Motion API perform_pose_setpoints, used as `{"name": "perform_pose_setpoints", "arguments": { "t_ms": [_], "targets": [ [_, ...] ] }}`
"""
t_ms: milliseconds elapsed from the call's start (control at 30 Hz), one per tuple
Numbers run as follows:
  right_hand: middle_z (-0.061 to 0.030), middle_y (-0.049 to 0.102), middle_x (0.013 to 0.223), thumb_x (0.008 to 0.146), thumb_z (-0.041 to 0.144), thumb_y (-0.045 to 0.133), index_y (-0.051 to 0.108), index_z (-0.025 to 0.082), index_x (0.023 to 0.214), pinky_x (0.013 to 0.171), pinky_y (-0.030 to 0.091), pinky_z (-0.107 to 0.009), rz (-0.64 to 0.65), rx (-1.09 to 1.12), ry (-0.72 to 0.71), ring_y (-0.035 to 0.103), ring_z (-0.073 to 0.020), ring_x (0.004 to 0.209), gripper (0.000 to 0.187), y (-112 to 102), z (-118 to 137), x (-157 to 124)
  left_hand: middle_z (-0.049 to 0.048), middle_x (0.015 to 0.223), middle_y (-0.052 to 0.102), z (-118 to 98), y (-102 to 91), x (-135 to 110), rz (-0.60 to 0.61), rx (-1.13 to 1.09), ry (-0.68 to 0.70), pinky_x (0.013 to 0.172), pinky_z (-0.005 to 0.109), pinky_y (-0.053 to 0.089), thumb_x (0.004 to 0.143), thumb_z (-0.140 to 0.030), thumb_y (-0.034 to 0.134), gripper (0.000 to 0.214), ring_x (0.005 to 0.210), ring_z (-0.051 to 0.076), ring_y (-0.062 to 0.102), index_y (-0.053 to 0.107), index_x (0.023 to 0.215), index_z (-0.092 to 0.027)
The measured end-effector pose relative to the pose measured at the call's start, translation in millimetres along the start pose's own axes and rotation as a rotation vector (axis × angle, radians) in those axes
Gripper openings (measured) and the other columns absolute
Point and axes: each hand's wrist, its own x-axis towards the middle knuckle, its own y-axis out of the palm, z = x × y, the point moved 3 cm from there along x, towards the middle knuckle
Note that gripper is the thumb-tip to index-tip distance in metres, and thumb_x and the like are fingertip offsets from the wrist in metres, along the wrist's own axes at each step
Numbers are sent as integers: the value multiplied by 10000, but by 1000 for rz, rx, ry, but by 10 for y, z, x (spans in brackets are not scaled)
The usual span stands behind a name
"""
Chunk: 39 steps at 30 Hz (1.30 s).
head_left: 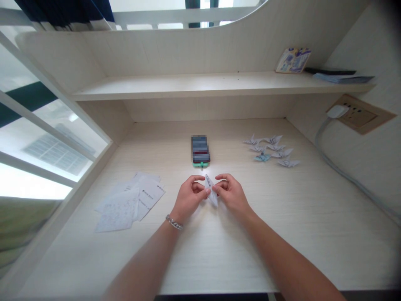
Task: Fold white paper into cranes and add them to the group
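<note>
Between my two hands is a small folded white paper (211, 193), a narrow diamond with some dark print on it. My left hand (193, 193) pinches its left edge between thumb and fingers. On the other edge, the thumb and fingers of my right hand (231, 193) are closed on it too. Just beyond my hands lies a phone (200, 149) with a blurred screen and a green edge at its near end. Several folded paper cranes (277, 147) stand in a group to the right; one of them is a blue crane (262, 156).
Loose printed and written sheets (123, 209) overlap on the desk (194, 267) at left. A shelf (175, 85) spans the back, carrying a small colourful box (293, 60) and flat notebooks (341, 78). A grey cable (332, 161) hangs from a wall socket (360, 113) at right.
</note>
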Motion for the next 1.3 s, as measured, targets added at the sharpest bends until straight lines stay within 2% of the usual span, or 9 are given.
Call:
{"name": "perform_pose_setpoints", "arguments": {
  "t_ms": [267,533,667,867,1100,1200,1300],
  "targets": [
    [1,631,665,688,342,641,491,194,1000,586,448,-268,24,-2,-17,585,-148,606,377,43,-12,-32,38,740,650,4,-2,15,-14,-51,39,671,268,492,647,-250,692,373,687,140,620,519,959,-142],
    [23,588,640,707,298,630,485,195,1000,530,396,-236,84,-18,1,532,-120,571,342,71,8,-50,25,712,646,-8,-6,7,-40,-64,42,621,235,474,648,-235,690,365,649,125,604,539,967,-142],
    [9,598,678,685,327,653,480,187,998,550,411,-243,66,15,35,555,-127,604,384,80,0,-59,6,657,638,-21,-17,10,-87,-71,65,604,222,462,643,-227,694,361,603,109,588,548,962,-144],
    [8,604,647,624,293,702,500,172,872,566,438,-257,159,51,151,584,-136,592,342,109,-59,-55,3,632,622,-8,-54,17,-154,-41,84,594,218,455,639,-251,695,350,591,107,579,567,944,-135],
    [14,611,651,631,223,683,497,176,891,576,444,-254,181,54,138,591,-133,604,324,94,-32,-47,36,671,637,-25,-121,29,-238,-34,109,634,260,480,672,-299,671,345,624,124,589,554,949,-129],
    [9,615,666,639,228,674,493,178,894,582,443,-257,179,48,126,592,-135,615,317,91,-29,-46,32,691,631,-11,-112,32,-211,-55,88,627,251,477,676,-303,666,359,644,122,587,550,970,-133],
    [17,608,654,652,227,664,496,185,898,573,434,-250,167,5,96,584,-130,608,302,80,-25,-49,-14,607,577,22,-79,32,-119,-23,51,546,199,436,641,-280,698,378,564,88,543,567,967,-140]
  ]
}}
